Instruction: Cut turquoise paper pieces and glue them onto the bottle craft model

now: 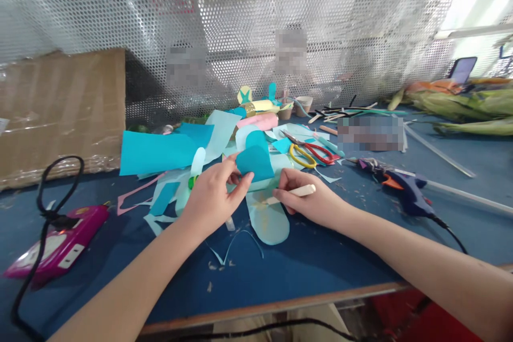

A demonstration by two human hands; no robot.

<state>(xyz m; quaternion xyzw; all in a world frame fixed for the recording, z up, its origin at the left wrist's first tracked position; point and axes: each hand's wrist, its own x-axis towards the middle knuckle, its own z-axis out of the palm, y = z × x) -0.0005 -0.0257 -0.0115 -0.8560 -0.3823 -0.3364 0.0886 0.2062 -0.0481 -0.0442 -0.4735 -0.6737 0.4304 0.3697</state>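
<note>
My left hand [216, 187] pinches a teal paper piece [256, 163] with a rounded end between thumb and fingers. My right hand [306, 195] is closed round a cream-coloured marker [302, 191]. Its tip is at a pale blue paper strip [268, 224] with a rounded end, which bears faint yellowish marks. The strip lies on the table beneath both hands. Just behind the right hand lie yellow-handled scissors [302, 156] and red-handled scissors [323, 154].
A purple power strip [64, 246] with a black cord lies at left, before a cardboard sheet [64, 112]. Teal paper [156, 154] and scraps lie in the middle. At right is a blue glue gun [409, 192]; corn husks [452, 107] lie behind. A perforated metal panel [248, 5] stands at back.
</note>
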